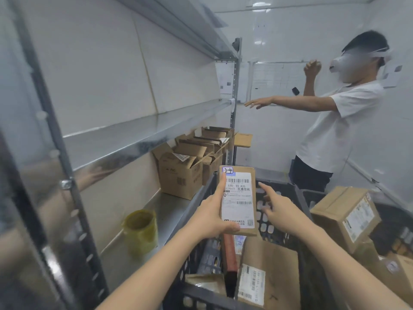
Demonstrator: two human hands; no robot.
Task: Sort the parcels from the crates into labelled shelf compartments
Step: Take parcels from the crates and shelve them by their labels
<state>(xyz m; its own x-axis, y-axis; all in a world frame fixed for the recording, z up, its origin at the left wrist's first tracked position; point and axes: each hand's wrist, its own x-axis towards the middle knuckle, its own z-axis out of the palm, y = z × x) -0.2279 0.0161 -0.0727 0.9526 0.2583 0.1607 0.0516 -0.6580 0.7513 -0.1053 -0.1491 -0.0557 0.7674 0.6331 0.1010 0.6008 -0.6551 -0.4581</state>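
My left hand point(213, 214) grips a narrow cardboard parcel point(239, 200) upright above a black crate point(281, 209); its white shipping label faces me and "24" is handwritten at the top. My right hand point(282, 212) hovers just right of the parcel, fingers relaxed and spread, holding nothing. Inside the crate lie a larger labelled cardboard parcel point(268, 274), a thin red-brown box point(230, 253) and a small brown packet point(205, 284). Metal shelves point(138, 135) run along the left.
On the lower shelf stand open cardboard boxes point(185, 168) and a yellow-green packet point(140, 229). A second black crate point(397, 222) at right holds a big labelled box point(346, 215). A person in a white shirt point(339, 126) stands ahead, one arm stretched towards the shelves.
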